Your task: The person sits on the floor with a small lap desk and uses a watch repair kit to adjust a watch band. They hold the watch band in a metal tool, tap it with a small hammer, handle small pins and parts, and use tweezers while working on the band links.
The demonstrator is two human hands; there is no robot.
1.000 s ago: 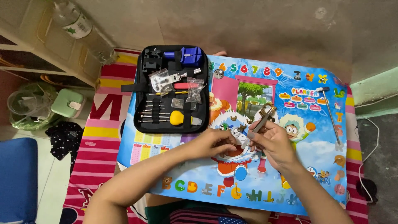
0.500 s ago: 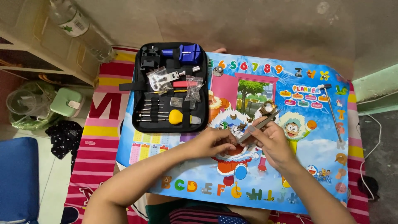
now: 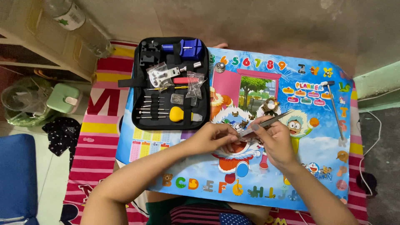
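- Low to the floor, a small counter [image 3: 137, 154] covered with a bright blue cartoon sheet of letters and numbers stood on a red, pink and yellow striped mat [image 3: 98, 125].
- Nearest the wearer, the left hand [image 3: 210, 139] was curled, its fingertips pinched on something tiny at the sheet's middle; what it was could not be told.
- Just beside it, the right hand [image 3: 275, 139] gripped slim silver metal tweezers [image 3: 266, 122], the tips pointing toward the left fingers.
- A slip of those tips would likely flick the tiny part off the busy printed sheet, where it could vanish among the colours.
- Farther on, a small round brass-coloured watch part [image 3: 271, 104] lay loose near the tweezers; a careless sleeve or wrist might knock it away.
- A thin metal hammer with a long handle [image 3: 334, 109] lay to the right, close to the counter's edge, and could roll off.
- Farthest, an open black zip case of watch-repair tools [image 3: 171, 83] lay flat, with loose clear bags resting on top that could slide out.
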